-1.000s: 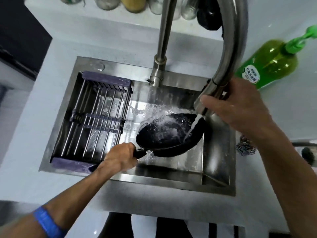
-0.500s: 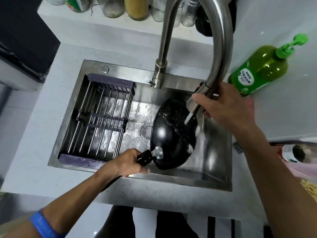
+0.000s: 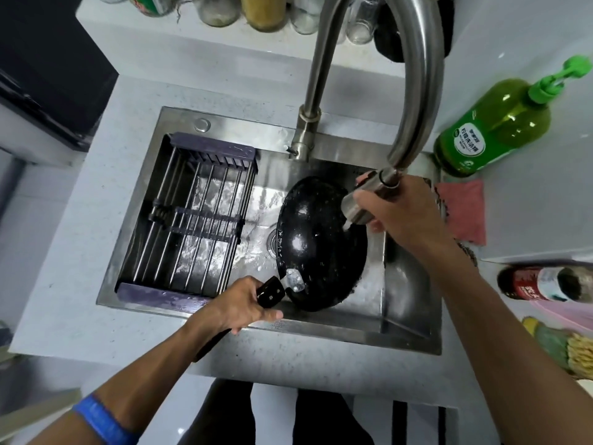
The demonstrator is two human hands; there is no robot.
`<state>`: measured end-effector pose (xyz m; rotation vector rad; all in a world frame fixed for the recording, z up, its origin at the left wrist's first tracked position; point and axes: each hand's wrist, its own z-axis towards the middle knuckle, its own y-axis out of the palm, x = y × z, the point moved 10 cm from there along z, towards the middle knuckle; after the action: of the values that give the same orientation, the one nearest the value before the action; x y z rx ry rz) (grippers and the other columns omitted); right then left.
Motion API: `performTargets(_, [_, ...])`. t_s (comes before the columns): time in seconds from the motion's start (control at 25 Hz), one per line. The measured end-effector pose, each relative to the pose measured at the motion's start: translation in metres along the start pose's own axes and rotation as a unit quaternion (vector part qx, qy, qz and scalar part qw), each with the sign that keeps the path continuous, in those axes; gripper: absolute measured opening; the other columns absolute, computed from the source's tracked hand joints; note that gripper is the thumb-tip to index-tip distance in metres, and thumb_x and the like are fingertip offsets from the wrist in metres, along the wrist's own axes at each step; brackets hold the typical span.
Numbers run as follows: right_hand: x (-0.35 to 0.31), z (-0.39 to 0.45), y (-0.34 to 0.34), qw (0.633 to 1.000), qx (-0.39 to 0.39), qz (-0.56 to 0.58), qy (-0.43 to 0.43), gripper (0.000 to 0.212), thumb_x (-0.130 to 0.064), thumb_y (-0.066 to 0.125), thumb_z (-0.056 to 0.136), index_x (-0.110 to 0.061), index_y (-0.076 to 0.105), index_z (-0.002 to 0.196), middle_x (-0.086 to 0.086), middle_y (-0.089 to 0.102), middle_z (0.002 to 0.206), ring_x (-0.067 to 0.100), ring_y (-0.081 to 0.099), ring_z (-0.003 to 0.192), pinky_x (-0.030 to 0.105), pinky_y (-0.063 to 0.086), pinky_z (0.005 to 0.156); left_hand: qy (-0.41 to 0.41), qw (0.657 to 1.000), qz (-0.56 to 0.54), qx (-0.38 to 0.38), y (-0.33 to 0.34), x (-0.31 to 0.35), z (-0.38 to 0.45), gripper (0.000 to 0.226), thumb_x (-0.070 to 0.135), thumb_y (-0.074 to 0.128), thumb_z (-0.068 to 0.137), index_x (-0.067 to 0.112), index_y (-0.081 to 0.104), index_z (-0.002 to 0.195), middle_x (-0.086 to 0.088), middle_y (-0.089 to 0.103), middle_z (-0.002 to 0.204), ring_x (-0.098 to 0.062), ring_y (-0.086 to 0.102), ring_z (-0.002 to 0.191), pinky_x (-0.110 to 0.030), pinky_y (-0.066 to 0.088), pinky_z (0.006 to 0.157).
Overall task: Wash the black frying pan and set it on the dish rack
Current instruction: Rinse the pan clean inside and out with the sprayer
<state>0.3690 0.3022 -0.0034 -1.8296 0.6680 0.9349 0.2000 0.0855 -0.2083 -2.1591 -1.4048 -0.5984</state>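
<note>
Steel sink (image 3: 407,319) set in pale counter. Black frying pan (image 3: 321,248) tipped on edge over drain, wet underside up. Left hand (image 3: 239,305) clamped round pan handle. Right hand (image 3: 402,213) wrapped round faucet spray head (image 3: 362,203), nozzle close to pan. Dish rack (image 3: 192,220) spans sink's left half. Green soap bottle (image 3: 494,126) on counter, right.

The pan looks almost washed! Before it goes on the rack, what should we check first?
1. Left hand has a firm grip on the handle: ok.
2. Black frying pan rinsed clean: cannot tell, it is wet and speckled.
3. Water off at the spray head held by the right hand: cannot tell.
4. Dish rack has free space: ok.
5. Pan already on the rack: not ok, it is tilted over the sink.
</note>
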Motion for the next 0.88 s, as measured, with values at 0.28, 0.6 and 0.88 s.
performTargets(0.28, [0.009, 0.006, -0.012, 0.999, 0.003, 0.036, 0.029, 0.015, -0.031, 0.072, 0.074, -0.022, 0.075, 0.086, 0.002, 0.076, 0.071, 0.021, 0.074, 0.062, 0.028, 0.057, 0.050, 0.045, 0.999, 0.022, 0.002, -0.002, 0.014, -0.005, 0.019, 0.026, 0.082, 0.074, 0.015, 0.068, 0.078, 0.011, 0.056, 0.062, -0.006, 0.051, 0.057, -0.018, 0.043, 0.057])
performTargets(0.6, [0.010, 0.007, -0.024, 0.999, 0.001, 0.000, 0.050, 0.014, -0.029, 0.069, 0.074, -0.022, 0.076, 0.084, 0.010, 0.074, 0.072, 0.027, 0.072, 0.061, 0.032, 0.058, 0.052, 0.013, 0.994, -0.080, -0.073, 0.008, 0.007, -0.033, 0.045, 0.046, 0.084, 0.067, 0.014, 0.053, 0.073, 0.000, 0.034, 0.053, -0.015, 0.030, 0.040, -0.025, 0.029, 0.039])
performTargets(0.88, [0.019, 0.007, -0.046, 0.997, 0.027, -0.033, 0.060, 0.015, -0.034, 0.071, 0.077, -0.020, 0.075, 0.082, 0.002, 0.073, 0.065, 0.020, 0.069, 0.053, 0.032, 0.056, 0.052, 0.018, 0.981, -0.174, -0.084, 0.020, 0.014, -0.040, 0.031, 0.037, 0.083, 0.073, 0.024, 0.055, 0.069, 0.003, 0.030, 0.053, -0.013, 0.025, 0.041, -0.027, 0.019, 0.041])
